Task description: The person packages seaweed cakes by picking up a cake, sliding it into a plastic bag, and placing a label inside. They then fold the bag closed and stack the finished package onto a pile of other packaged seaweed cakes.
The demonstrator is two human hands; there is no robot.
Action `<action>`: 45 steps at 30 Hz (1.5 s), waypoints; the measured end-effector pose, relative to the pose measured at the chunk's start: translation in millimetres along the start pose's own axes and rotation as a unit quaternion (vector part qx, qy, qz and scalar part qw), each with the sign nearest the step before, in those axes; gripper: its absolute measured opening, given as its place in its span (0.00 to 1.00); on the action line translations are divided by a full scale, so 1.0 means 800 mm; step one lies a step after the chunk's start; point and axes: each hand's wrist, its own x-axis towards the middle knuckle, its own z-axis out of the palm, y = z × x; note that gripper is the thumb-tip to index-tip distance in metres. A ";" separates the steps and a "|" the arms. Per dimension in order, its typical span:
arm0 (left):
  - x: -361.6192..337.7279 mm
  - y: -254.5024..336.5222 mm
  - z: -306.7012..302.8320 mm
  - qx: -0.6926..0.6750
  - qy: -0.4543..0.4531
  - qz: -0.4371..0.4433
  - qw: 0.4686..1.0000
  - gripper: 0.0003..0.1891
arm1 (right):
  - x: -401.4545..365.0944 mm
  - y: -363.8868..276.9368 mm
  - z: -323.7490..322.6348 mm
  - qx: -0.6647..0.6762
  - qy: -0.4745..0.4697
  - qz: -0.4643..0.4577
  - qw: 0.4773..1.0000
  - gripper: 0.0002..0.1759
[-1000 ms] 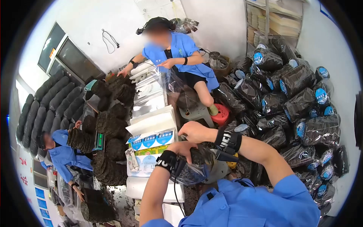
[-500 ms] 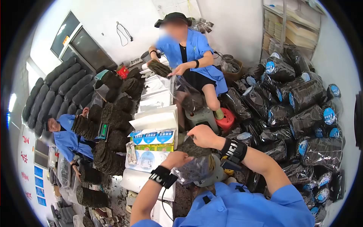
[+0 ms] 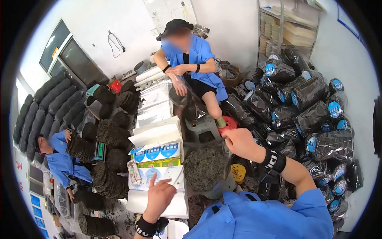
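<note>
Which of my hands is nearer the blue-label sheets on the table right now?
Left. The left hand hovers open just on the near side of the blue-label sheets; the right hand is off to their right, pinching the top of the clear bag.

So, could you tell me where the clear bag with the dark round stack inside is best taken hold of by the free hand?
Probably the loose upper rim of the clear bag, coming from the left. The right hand pinches the rim's right side, the round stack sags low inside, so the film above it is slack, and the open left hand is on that left side.
</note>
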 end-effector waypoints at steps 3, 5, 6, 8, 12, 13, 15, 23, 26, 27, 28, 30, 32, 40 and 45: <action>-0.016 -0.040 0.028 -0.076 0.122 -0.080 0.986 0.05 | -0.036 0.029 0.038 -0.037 -0.051 -0.022 0.998 0.01; -0.036 -0.074 0.074 -0.173 0.203 -0.193 0.944 0.06 | -0.039 0.019 0.038 -0.043 -0.028 -0.006 0.999 0.02; -0.048 -0.086 0.106 -0.178 0.203 -0.190 0.944 0.06 | -0.040 0.016 0.036 -0.044 -0.004 0.005 0.999 0.03; -0.061 -0.102 0.162 -0.255 0.169 -0.231 0.924 0.12 | -0.043 0.013 0.039 -0.031 0.004 0.019 0.999 0.03; 0.011 -0.057 0.197 -0.309 0.207 -0.160 0.914 0.21 | -0.047 0.007 0.040 -0.014 0.014 0.034 0.999 0.03; 0.023 -0.061 0.220 -0.323 0.219 -0.152 0.908 0.20 | -0.047 0.009 0.040 -0.018 0.020 0.021 0.999 0.03; 0.037 -0.057 0.245 -0.369 0.210 -0.150 0.893 0.14 | -0.047 0.007 0.026 -0.003 -0.017 0.037 0.999 0.04; 0.011 -0.043 0.258 -0.525 0.227 -0.209 0.793 0.03 | -0.125 0.173 0.052 0.141 0.000 0.164 0.976 0.12; 0.010 -0.029 0.251 -0.548 0.222 -0.272 0.759 0.01 | -0.122 0.152 0.103 0.342 -0.007 0.190 0.920 0.14; 0.006 -0.026 0.250 -0.539 0.227 -0.285 0.760 0.01 | -0.112 0.142 0.112 0.296 -0.023 0.149 0.943 0.15; 0.006 -0.026 0.248 -0.514 0.226 -0.284 0.777 0.02 | -0.101 0.132 0.119 0.245 -0.024 0.075 0.966 0.14; 0.010 -0.029 0.248 -0.497 0.225 -0.284 0.789 0.04 | -0.093 0.130 0.141 0.253 -0.051 0.038 0.965 0.11; 0.017 -0.025 0.254 -0.521 0.267 -0.280 0.761 0.04 | -0.091 0.133 0.146 0.266 -0.040 0.042 0.962 0.09; -0.039 -0.041 0.252 -0.480 0.342 -0.360 0.723 0.03 | -0.127 0.159 0.121 0.489 -0.051 0.247 0.835 0.09; -0.071 -0.068 0.290 -0.586 0.357 -0.363 0.630 0.03 | -0.180 0.182 0.151 0.499 -0.052 0.292 0.814 0.11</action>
